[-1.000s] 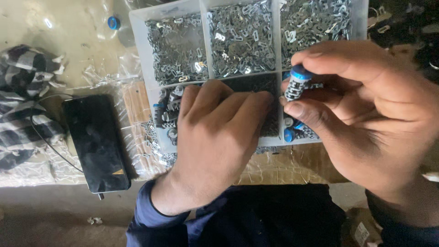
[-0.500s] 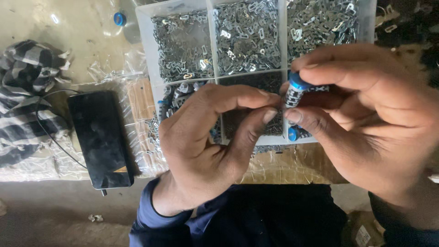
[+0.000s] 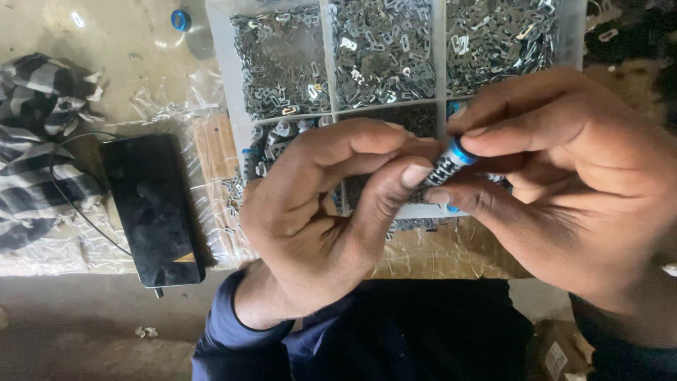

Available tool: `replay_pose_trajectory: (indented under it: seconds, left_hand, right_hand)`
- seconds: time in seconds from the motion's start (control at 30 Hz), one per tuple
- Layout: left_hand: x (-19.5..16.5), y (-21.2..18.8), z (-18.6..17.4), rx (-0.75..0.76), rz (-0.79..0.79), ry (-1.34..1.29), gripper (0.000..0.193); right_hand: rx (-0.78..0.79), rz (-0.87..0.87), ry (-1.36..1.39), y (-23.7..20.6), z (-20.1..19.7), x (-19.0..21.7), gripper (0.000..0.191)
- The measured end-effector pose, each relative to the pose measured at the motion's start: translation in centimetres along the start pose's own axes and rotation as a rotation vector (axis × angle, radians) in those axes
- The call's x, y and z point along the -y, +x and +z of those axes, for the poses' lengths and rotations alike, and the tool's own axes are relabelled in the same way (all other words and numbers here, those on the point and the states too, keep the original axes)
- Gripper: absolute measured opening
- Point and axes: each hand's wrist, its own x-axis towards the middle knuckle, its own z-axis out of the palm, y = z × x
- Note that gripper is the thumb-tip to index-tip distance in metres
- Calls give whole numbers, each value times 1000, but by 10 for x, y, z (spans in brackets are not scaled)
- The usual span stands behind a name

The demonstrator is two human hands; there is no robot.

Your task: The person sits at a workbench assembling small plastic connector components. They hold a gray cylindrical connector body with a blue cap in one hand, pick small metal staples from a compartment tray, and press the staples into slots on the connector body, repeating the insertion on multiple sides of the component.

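Observation:
My right hand [image 3: 564,176] pinches a small cylinder with a blue cap and a stack of metal clips on it [image 3: 450,161], held above a clear compartment tray [image 3: 220,70]. Fingers of my left hand [image 3: 331,204] meet that cylinder from the left, thumb and forefinger tips touching its lower end. The tray's upper compartments are full of small silver metal clips [image 3: 282,60]. Its lower compartments, mostly hidden by my hands, hold more blue-capped pieces [image 3: 271,137].
A black phone [image 3: 151,208] with a thin cable lies left of the tray on crinkled plastic wrap. A striped black-and-white cloth [image 3: 42,148] is at the far left. A blue cap [image 3: 180,19] sits at the top. My dark blue sleeve [image 3: 233,339] is at the bottom.
My left hand lifted off the tray's lower compartment and came up to the blue-capped cylinder, fingertips now on it. My right hand kept holding it, shifting slightly.

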Motion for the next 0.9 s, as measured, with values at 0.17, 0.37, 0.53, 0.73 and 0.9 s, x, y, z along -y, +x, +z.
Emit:
replay_pose_trajectory:
  seconds: [0.17,0.37,0.53,0.73,0.9]
  left_hand:
    - [5,-6,1,-11,-10,27,23]
    - [5,2,1,-6,75,47,20]
    - [0,16,-1,8,329,557,22]
    - [-5,17,0,133,255,713,22]
    - [-6,6,1,-12,35,160,22]
  right_hand:
    - [-29,30,37,-6,2,-2,30]
    - [-24,-20,-65,1,2,-3,22]
    - [-98,48,-78,9,1,5,32]
    - [-132,129,-38,3,3,10,34]
    - [-31,-24,-213,0,-2,4,36]
